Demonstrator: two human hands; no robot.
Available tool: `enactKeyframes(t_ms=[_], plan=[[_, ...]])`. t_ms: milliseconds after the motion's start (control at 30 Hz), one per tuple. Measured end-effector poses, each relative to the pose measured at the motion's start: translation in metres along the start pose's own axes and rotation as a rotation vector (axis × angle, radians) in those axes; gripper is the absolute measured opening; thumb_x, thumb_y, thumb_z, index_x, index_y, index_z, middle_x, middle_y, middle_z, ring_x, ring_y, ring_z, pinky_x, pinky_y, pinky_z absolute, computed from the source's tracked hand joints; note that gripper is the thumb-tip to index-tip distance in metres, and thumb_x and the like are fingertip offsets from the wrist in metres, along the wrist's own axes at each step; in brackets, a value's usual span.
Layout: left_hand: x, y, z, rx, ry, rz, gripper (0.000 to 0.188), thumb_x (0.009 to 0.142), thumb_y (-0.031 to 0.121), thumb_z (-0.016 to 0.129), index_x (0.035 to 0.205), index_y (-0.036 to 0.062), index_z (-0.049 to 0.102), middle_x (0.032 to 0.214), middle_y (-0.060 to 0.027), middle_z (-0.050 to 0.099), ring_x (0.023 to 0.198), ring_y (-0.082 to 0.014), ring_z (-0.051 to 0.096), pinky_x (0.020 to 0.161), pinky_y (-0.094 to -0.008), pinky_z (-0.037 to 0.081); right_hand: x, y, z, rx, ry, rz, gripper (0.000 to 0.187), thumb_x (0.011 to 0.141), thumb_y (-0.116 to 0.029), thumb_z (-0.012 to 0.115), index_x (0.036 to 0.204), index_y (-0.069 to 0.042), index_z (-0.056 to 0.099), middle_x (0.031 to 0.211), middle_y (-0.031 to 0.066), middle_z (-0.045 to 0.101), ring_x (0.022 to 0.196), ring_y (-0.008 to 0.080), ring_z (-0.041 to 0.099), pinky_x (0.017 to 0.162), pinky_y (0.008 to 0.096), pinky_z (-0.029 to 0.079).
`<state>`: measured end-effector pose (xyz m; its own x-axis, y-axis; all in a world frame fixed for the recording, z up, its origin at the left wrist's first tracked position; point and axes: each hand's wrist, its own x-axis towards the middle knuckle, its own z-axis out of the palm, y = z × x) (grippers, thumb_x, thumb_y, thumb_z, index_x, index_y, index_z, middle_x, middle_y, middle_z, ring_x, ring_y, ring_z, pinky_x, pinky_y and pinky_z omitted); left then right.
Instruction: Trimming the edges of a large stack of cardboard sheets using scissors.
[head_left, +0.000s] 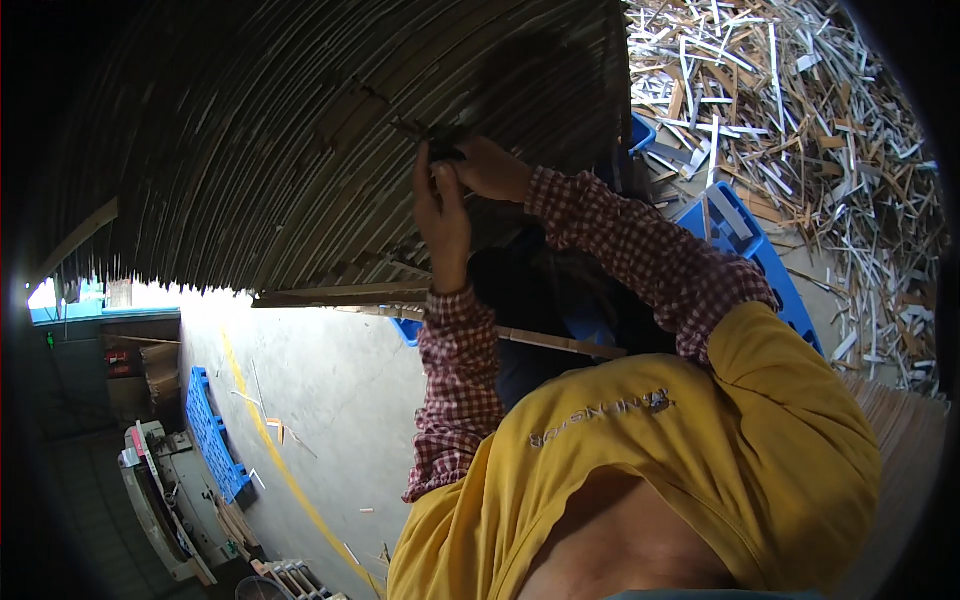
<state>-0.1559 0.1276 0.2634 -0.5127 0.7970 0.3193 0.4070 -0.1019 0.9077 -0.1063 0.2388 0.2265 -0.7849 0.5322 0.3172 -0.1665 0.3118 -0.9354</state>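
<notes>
A large stack of thin wooden boards, seen at its layered edges, fills the upper left and middle. Close against it, my right hand is closed on a small dark object whose kind is lost in shadow. Beside it my left hand points up with index finger and thumb at the same dark object, apparently pinching it. Checkered red-and-white sleeves cover both my forearms. The stack's dark face hides any finer detail around the fingertips.
Heaped wood strips and offcuts cover the floor at the upper right. A blue plastic pallet lies by my right arm, another blue pallet at the left. A yellow line crosses the concrete floor. Machinery stands lower left.
</notes>
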Motion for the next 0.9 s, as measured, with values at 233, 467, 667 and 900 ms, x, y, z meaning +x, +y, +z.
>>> enactKeyframes(t_ms=[233,467,667,900], plan=[[-0.062,0.012,-0.056,0.075,0.059,0.243,0.036,0.088,0.024,0.049,0.114,-0.0006,0.051,0.101,-0.0121,0.059,0.089,-0.0202,0.058,0.076,-0.0276,0.045,-0.164,-0.014,0.043,-0.219,0.104,0.039,0.038,0.080,-0.022,0.055,0.112,-0.001,0.049,0.088,0.0201,0.059,0.088,0.0359,0.056,0.075,0.0399,0.043],[-0.064,-0.057,-0.060,-0.090,0.049,-0.048,0.035,0.090,0.017,0.046,0.118,-0.0033,0.045,0.115,-0.0157,0.050,0.106,-0.0209,0.049,0.088,-0.0288,0.040,-0.132,-0.044,-0.026,-0.133,-0.290,0.295,0.039,0.082,-0.036,0.054,0.096,-0.001,0.060,0.078,0.0118,0.062,0.067,0.0203,0.059,0.063,0.0312,0.045],[-0.047,-0.026,-0.047,-0.145,0.194,0.037,0.038,0.091,0.022,0.044,0.119,-0.0030,0.043,0.109,-0.0141,0.053,0.094,-0.0183,0.053,0.081,-0.0285,0.044,-0.009,-0.009,-0.049,-0.102,-0.067,0.147,0.034,0.086,-0.033,0.051,0.085,0.000,0.061,0.079,0.0063,0.059,0.072,0.0126,0.055,0.062,0.0289,0.044],[-0.059,-0.030,-0.058,-0.115,0.217,-0.004,0.039,0.091,0.025,0.044,0.118,-0.0032,0.044,0.103,-0.0128,0.055,0.086,-0.0170,0.056,0.077,-0.0282,0.046,0.012,-0.026,-0.038,-0.027,-0.187,0.314,0.037,0.087,-0.040,0.048,0.074,-0.007,0.060,0.060,0.0023,0.050,0.049,0.0117,0.043,0.051,0.0291,0.041]])
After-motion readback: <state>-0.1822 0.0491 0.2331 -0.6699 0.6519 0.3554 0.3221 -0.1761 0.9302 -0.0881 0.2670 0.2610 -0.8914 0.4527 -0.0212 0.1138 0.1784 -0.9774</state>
